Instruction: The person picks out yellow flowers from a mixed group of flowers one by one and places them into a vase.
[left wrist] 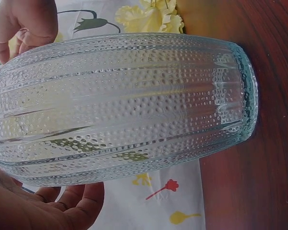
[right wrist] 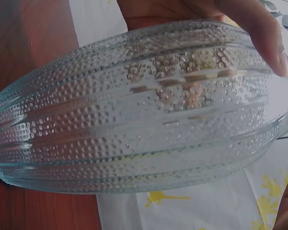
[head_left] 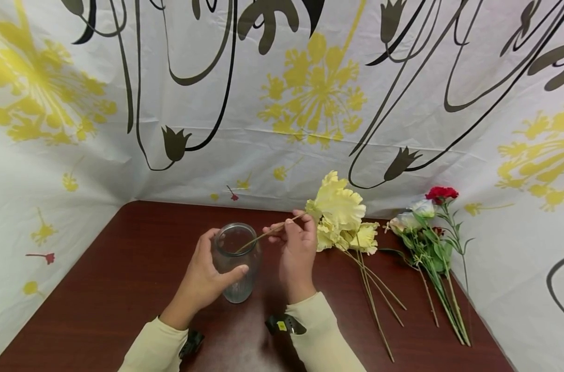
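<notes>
A clear, dimpled glass vase (head_left: 239, 292) stands upright on the table. My left hand (head_left: 204, 281) grips its upper part from the left, thumb across the near side and fingers round the far side, as the left wrist view also shows behind the glass (left wrist: 134, 100). Between its thumb and fingers my right hand (head_left: 298, 258) pinches the thin stem of a pale yellow flower (head_left: 339, 204). The stem slants down to the left, its lower end inside the vase's mouth. The ruffled bloom is just beyond the right hand. In the right wrist view the vase (right wrist: 110, 110) fills most of the picture.
More yellow flowers (head_left: 366, 237) lie right of the right hand, stems toward the near edge. Farther right lies a bunch with green leaves (head_left: 430, 253), whitish blooms (head_left: 421, 208) and a red flower (head_left: 442, 194). A patterned white cloth (head_left: 207, 181) hangs behind the dark table (head_left: 137, 268).
</notes>
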Action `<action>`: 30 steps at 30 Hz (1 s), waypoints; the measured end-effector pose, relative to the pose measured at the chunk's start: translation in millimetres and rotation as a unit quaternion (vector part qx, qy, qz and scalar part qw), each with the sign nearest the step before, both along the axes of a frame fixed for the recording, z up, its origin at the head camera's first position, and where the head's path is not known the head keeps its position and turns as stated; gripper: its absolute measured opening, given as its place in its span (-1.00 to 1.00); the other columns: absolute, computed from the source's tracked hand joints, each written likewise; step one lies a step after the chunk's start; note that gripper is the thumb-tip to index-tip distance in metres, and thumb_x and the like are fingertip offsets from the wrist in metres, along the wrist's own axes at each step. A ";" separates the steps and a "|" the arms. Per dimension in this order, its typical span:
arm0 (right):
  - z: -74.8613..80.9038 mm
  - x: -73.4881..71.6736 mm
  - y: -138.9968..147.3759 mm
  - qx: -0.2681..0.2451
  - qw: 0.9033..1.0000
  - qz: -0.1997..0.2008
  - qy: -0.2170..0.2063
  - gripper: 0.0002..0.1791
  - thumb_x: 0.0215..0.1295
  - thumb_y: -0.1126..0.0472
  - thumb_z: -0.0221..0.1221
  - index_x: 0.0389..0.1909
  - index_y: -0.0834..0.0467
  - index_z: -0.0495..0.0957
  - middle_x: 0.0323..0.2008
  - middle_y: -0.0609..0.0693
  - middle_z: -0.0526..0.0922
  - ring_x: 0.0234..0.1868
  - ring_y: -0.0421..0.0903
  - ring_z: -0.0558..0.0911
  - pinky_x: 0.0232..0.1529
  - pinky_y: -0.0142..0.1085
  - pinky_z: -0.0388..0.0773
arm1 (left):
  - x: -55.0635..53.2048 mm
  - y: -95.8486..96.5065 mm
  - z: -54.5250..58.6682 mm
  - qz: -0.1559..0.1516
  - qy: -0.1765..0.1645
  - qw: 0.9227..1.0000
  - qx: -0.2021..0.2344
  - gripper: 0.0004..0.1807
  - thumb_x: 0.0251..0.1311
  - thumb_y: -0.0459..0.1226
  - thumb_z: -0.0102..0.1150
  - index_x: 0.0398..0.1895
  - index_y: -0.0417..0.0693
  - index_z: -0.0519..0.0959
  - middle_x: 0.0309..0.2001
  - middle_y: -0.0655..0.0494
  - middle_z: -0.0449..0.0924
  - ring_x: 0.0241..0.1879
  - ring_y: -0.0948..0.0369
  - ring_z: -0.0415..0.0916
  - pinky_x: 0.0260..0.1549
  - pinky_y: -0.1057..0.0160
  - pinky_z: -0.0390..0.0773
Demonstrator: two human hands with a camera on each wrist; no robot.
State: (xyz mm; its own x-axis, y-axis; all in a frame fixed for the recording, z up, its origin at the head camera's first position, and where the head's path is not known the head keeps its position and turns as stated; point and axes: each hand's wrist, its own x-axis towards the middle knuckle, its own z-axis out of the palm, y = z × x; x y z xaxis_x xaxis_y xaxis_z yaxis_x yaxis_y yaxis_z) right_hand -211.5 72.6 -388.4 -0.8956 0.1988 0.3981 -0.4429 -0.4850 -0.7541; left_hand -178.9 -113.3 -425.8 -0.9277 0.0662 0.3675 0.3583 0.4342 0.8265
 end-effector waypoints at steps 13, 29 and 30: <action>-5.4 -1.4 -14.3 0.044 0.999 0.008 -0.026 -0.87 0.38 0.39 0.16 -0.15 0.27 0.40 -0.29 0.03 0.59 -0.23 -0.10 0.63 -0.16 -0.29 0.57 | 1.4 -1.4 -1.7 0.003 0.004 1.000 -0.004 0.03 -0.04 0.02 0.53 0.40 -0.04 0.10 0.22 -0.06 0.28 0.14 0.04 0.39 0.01 -0.14 0.46; 0.9 -3.2 -14.7 0.153 0.988 0.015 -0.024 -0.79 0.40 0.33 0.15 -0.06 0.35 0.42 -0.24 0.02 0.55 -0.16 -0.08 0.55 -0.09 -0.31 0.50 | 0.8 0.9 -0.4 0.005 0.000 1.000 -0.004 0.03 -0.05 0.01 0.54 0.40 -0.05 0.10 0.22 -0.04 0.28 0.15 0.04 0.37 0.04 -0.16 0.42; 2.4 -3.6 -14.3 0.161 0.987 0.014 -0.024 -0.77 0.40 0.32 0.16 -0.06 0.37 0.41 -0.24 0.02 0.54 -0.16 -0.08 0.54 -0.10 -0.32 0.49 | 0.7 0.9 -0.5 0.004 -0.001 1.000 -0.003 0.03 -0.05 0.00 0.54 0.40 -0.04 0.10 0.22 -0.04 0.27 0.15 0.04 0.37 0.05 -0.16 0.41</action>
State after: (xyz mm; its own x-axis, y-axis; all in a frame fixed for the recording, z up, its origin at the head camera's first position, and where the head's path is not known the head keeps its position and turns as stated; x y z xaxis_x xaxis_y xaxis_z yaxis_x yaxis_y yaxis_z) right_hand -215.1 58.3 -385.9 -0.9186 0.0439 0.3928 -0.3919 -0.2291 -0.8910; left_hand -178.2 -112.3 -426.3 -0.9287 0.0607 0.3660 0.3537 0.4418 0.8245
